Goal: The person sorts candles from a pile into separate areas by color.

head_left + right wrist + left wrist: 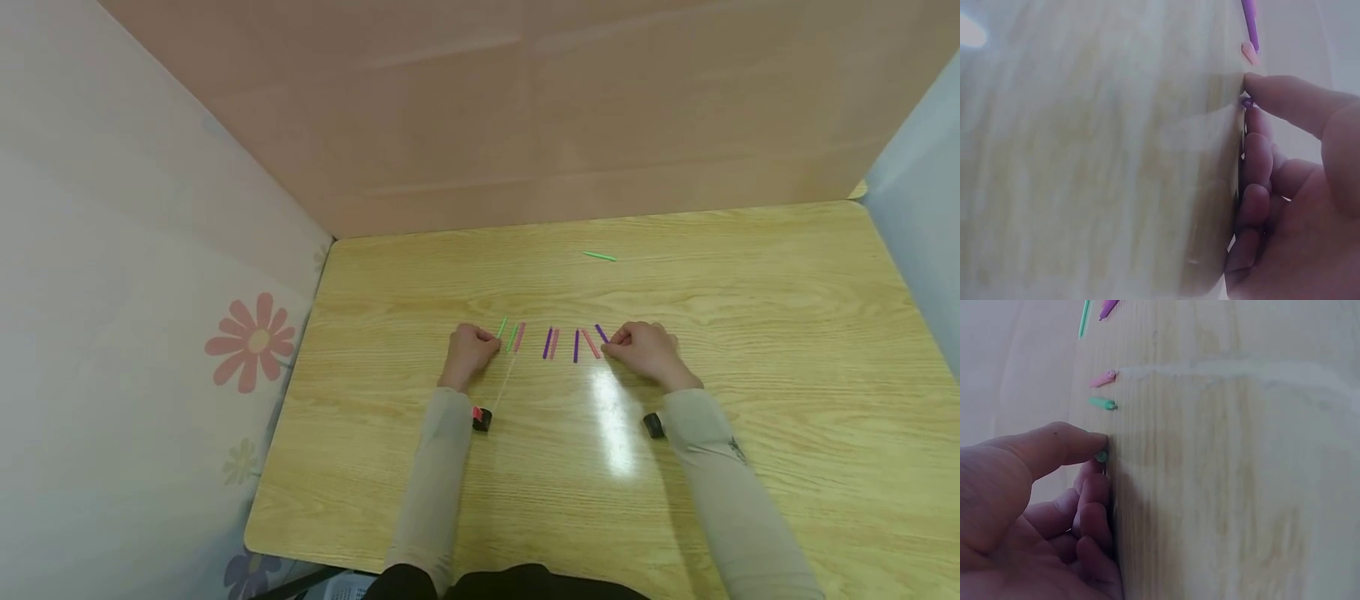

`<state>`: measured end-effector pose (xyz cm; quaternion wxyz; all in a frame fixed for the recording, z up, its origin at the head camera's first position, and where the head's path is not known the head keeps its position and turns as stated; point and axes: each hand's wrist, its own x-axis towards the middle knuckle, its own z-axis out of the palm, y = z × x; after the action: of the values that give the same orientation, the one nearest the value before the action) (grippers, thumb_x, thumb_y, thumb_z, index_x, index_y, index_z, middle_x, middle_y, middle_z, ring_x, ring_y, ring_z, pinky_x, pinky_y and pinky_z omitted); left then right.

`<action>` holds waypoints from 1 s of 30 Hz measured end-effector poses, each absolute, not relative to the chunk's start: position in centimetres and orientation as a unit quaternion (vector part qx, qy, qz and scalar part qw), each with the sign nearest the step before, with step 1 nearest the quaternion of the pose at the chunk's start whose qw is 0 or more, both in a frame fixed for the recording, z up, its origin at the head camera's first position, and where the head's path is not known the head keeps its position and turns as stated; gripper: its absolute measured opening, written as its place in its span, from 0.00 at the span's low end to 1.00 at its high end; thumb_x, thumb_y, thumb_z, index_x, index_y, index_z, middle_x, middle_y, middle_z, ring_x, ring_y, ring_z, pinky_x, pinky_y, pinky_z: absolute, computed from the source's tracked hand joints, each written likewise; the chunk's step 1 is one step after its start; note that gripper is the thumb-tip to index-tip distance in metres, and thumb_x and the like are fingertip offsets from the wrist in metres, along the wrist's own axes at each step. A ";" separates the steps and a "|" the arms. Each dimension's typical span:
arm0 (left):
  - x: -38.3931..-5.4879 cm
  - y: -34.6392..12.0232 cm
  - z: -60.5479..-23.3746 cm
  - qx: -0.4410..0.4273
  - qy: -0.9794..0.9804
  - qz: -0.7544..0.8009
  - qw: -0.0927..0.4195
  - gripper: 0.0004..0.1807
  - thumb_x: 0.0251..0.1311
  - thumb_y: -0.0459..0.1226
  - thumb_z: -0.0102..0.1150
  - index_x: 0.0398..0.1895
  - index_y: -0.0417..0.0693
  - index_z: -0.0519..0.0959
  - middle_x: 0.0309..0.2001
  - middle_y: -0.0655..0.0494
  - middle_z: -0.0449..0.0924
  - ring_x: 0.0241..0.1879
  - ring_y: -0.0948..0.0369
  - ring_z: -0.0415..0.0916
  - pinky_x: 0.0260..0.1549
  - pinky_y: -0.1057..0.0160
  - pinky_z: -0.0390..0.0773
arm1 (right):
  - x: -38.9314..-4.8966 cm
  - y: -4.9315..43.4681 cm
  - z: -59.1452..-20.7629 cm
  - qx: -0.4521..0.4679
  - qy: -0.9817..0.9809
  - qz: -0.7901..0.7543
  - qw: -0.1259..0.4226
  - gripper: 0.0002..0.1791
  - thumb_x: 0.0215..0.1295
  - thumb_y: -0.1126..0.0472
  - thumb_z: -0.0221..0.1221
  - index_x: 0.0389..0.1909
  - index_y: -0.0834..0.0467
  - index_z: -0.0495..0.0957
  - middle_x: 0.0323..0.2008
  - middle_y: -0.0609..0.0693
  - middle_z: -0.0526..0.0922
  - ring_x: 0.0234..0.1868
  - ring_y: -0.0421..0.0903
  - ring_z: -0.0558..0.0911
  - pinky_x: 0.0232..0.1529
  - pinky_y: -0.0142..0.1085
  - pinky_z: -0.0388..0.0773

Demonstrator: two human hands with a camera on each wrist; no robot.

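My left hand (468, 352) pinches the near end of a green stick (502, 327) between thumb and fingers at the left end of a row. In the left wrist view, the tip of that stick (1102, 457) shows under the thumb. Right beside it lie another green stick (512, 337) and a pink stick (520, 337). At the row's right end my right hand (647, 350) pinches a slanted purple stick (602, 333), whose end (1247, 102) pokes out below the thumb. A pink stick (591, 343) leans the same way just left of it.
Mid-row, a purple stick (547, 342) and a pink stick (554, 343) lie side by side, with another purple stick (576, 346) to their right. A lone green stick (600, 257) lies near the table's (750, 275) back edge. Walls (525, 125) stand behind and at both sides.
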<state>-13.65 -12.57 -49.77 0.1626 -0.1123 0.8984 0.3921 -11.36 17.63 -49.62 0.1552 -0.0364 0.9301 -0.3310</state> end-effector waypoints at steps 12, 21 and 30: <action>-14.1 -12.8 -49.3 -0.083 0.926 0.327 0.170 0.10 0.55 0.40 0.62 0.34 0.43 0.85 0.41 0.49 0.85 0.42 0.53 0.80 0.43 0.54 0.79 | -11.6 17.6 -49.4 -0.040 0.928 -0.332 0.163 0.14 0.65 0.50 0.58 0.33 0.58 0.81 0.35 0.55 0.85 0.46 0.61 0.77 0.51 0.63 0.58; -14.5 -13.0 -49.4 -0.073 0.929 0.332 0.144 0.11 0.54 0.41 0.62 0.35 0.45 0.85 0.39 0.51 0.85 0.39 0.54 0.80 0.41 0.55 0.79 | -11.5 17.8 -49.4 -0.040 0.930 -0.329 0.156 0.13 0.64 0.51 0.58 0.33 0.58 0.82 0.34 0.54 0.85 0.42 0.57 0.78 0.50 0.61 0.60; -15.3 -12.5 -48.8 -0.022 0.928 0.351 0.126 0.12 0.56 0.41 0.61 0.37 0.44 0.84 0.38 0.51 0.85 0.38 0.55 0.80 0.40 0.57 0.79 | -11.7 18.0 -49.9 -0.048 0.935 -0.321 0.145 0.13 0.64 0.51 0.58 0.33 0.58 0.82 0.34 0.54 0.86 0.38 0.53 0.80 0.47 0.57 0.65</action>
<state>-15.35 -12.47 -48.83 0.1258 -0.0216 0.9275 0.3513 -11.74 18.01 -49.90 0.1454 -0.0481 0.9346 -0.3211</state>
